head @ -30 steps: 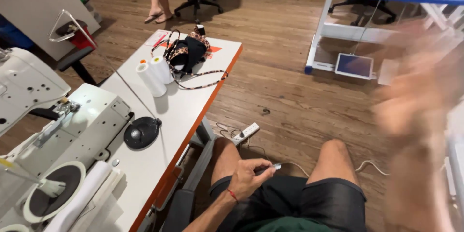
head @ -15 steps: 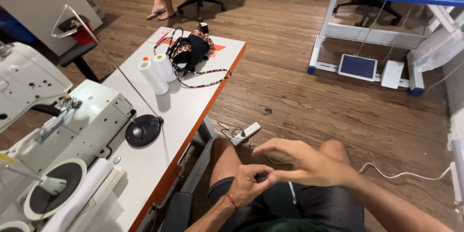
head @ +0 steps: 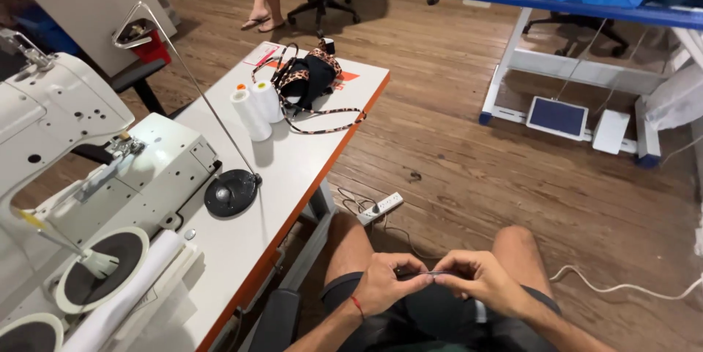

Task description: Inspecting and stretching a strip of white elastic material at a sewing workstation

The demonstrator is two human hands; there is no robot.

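Hands — left hand [head: 384,284], right hand [head: 480,279] — each grip pinching one thin dark strip [head: 428,273] over the lap.

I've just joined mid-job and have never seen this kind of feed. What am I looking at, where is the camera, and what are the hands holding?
The camera sits on a seated person's head, looking down at their lap. The left hand and right hand meet above the knees, pinching a small thin item too small to identify. To the left is a white table with a sewing machine, two thread cones, a black round base and a leopard-print garment. A power strip lies on the wooden floor.
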